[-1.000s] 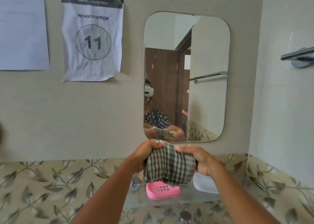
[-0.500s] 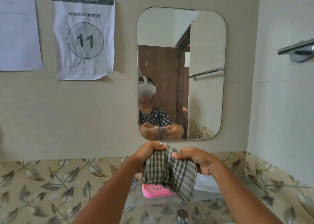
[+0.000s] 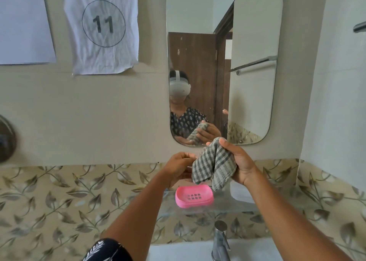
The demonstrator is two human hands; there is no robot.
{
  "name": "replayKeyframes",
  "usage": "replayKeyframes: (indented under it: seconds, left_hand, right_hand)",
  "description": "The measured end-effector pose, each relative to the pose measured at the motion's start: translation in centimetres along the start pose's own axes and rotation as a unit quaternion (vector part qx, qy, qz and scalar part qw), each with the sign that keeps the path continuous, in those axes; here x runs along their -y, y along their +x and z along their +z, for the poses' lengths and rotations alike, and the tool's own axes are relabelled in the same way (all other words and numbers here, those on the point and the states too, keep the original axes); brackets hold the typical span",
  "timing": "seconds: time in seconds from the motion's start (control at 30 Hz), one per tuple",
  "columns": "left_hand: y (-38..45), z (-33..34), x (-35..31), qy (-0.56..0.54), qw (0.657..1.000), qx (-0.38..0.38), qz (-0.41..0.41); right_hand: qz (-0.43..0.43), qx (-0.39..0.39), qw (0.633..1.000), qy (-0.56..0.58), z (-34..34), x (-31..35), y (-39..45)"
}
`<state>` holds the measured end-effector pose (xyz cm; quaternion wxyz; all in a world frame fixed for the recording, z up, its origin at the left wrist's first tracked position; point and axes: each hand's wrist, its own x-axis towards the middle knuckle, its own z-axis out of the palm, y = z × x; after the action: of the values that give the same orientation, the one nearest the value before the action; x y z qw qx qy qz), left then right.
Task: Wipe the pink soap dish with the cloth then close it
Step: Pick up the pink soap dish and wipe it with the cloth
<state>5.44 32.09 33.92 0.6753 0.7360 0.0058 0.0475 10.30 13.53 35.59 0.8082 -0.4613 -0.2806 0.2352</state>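
We count two hands, one cloth and one pink soap dish. Our right hand point(image 3: 240, 162) is closed around the checked cloth point(image 3: 213, 162), which is bunched in the palm, and its loose ends hang down. Our left hand point(image 3: 179, 166) is just beside the cloth, at 9 o'clock from it, with the fingers curled in; we cannot tell whether these fingers pinch the edge of the cloth or only touch it.

The pink soap dish point(image 3: 194, 195) lies open on a glass shelf point(image 3: 217, 208), at 6 o'clock from the hands and a little below the hanging cloth ends, apart from them. There is no soap inside the dish; we see only one group of small drain slots in its bottom. A white thing stands on the same shelf at 3 o'clock from the dish, mostly hidden by our right forearm, so we cannot name it.

One chrome tap point(image 3: 220, 241) rises at 6 o'clock from the shelf, over a white basin point(image 3: 178, 252). One mirror point(image 3: 223, 62) hangs at 12 o'clock. Two paper sheets are on the wall at 10 o'clock; one is a sign point(image 3: 103, 27) with "WORKSTATION 11".
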Motion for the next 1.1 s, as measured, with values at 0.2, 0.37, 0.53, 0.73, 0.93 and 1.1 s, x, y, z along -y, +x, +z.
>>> replayKeyframes:
  seconds: [0.2,0.37,0.53,0.73,0.93,1.1]
  left_hand:
    - [-0.1,-1.7,4.0,0.230,0.972,-0.050,0.008]
    - [0.4,-3.7,7.5,0.469,0.882,0.026,-0.029]
    - [-0.2,-3.6,8.1,0.554,0.831,0.041,-0.026]
    - [-0.2,-3.3,8.1,0.524,0.851,0.005,0.000]
    - [-0.1,-1.5,3.6,0.066,0.996,0.019,0.052]
    - [0.7,-1.0,2.3,-0.072,0.994,0.077,0.015]
  right_hand:
    - [-0.082,0.017,0.996,0.038,-1.3,0.2,1.3]
    - [-0.070,-0.052,0.996,-0.024,-2.8,-0.4,1.2]
    - [-0.004,-0.187,0.968,-0.169,-3.1,-1.8,1.6]
    - [0.014,-0.194,0.954,-0.229,-2.8,-2.9,2.3]
    - [0.067,-0.067,0.985,-0.147,-1.4,-2.9,2.3]
    - [0.073,-0.043,0.982,-0.170,-0.4,-2.4,2.4]
